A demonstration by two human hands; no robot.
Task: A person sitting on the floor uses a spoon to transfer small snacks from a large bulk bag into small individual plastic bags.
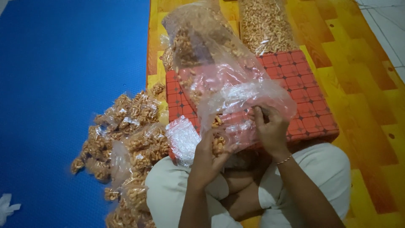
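The person's knees in pale shorts sit closest, legs crossed on the floor. Just above them the left hand is closed around a small clear bag partly filled with golden fried snack pieces. The right hand is pinched on the mouth of a large, crinkled clear plastic bag of the same snacks — it slumps over a red patterned cushion and reaches down to the small bag's opening. Beside the left hand lies a stack of empty clear bags. To the left, a heap of filled small snack bags spreads across the blue mat. A second big sack of snacks stands farther back on the yellow-orange floor covering.
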